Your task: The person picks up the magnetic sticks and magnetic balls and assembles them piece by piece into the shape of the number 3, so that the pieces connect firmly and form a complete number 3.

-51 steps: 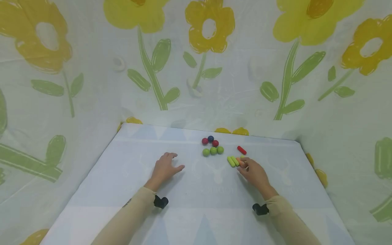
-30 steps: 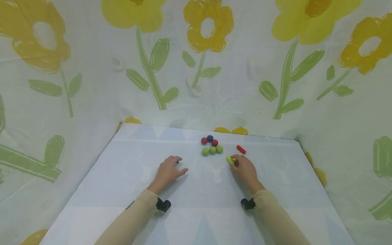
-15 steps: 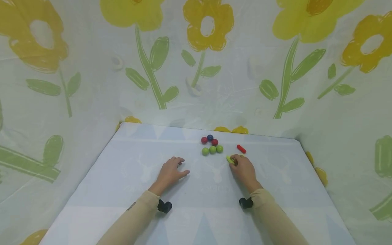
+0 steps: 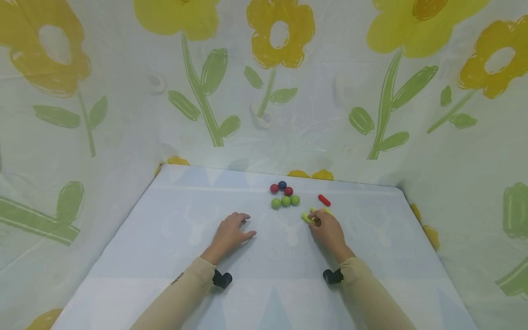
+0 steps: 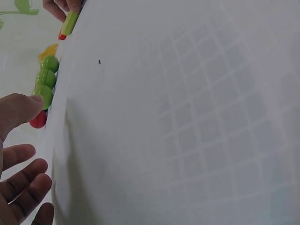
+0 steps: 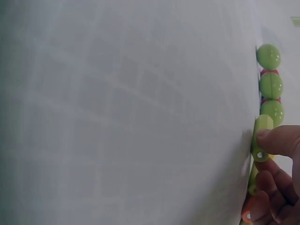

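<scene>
My right hand (image 4: 328, 231) pinches a light green tube bead (image 6: 262, 133) with a hole through its end, thumb on its near side. Behind my fingers, another green bead (image 6: 253, 180) and an orange bead (image 6: 247, 211) lie partly hidden. In the head view, the pinched bead lies at the left end of this group, close over the tabletop. My left hand (image 4: 229, 234) holds nothing; its fingers are spread and relaxed above the cloth, left of the beads. Its thumb overlaps a row of green round beads (image 5: 45, 77) in the left wrist view.
Three green balls (image 4: 286, 201) sit in a row, with two red balls (image 4: 274, 188) and a dark blue ball (image 4: 282, 185) behind them. A red stick-shaped bead (image 4: 324, 200) lies beyond my right hand. A flower-printed curtain (image 4: 313, 114) rises behind the white table (image 4: 247, 302).
My right hand moved left from the orange bead to the light green bead and took hold of it. That bead has shifted slightly left and nearer. My left hand drifted a little right.
</scene>
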The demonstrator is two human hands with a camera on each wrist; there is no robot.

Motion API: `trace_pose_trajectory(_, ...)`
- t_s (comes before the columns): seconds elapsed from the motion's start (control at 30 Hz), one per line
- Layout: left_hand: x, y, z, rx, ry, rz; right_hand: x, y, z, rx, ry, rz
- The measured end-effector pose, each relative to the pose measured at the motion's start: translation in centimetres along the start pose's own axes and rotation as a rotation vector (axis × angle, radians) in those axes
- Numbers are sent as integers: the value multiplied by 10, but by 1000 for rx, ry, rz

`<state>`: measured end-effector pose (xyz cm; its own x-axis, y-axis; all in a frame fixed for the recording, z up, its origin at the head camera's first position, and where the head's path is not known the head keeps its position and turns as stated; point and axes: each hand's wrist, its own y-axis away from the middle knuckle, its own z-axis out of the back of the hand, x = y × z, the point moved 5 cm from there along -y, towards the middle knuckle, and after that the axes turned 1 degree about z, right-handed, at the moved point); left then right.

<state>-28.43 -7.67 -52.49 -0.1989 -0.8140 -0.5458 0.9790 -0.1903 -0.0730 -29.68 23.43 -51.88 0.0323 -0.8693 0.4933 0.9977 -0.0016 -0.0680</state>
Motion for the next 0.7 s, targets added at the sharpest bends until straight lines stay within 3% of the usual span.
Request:
trace_pose_trajectory(0.43,-7,4,-7,1,10,-60,2,5,-4,93,-37,-27)
trace_pose_trajectory(0.7,-13,6,-10,-24,1,-106,9,13,-4,114,-57,0)
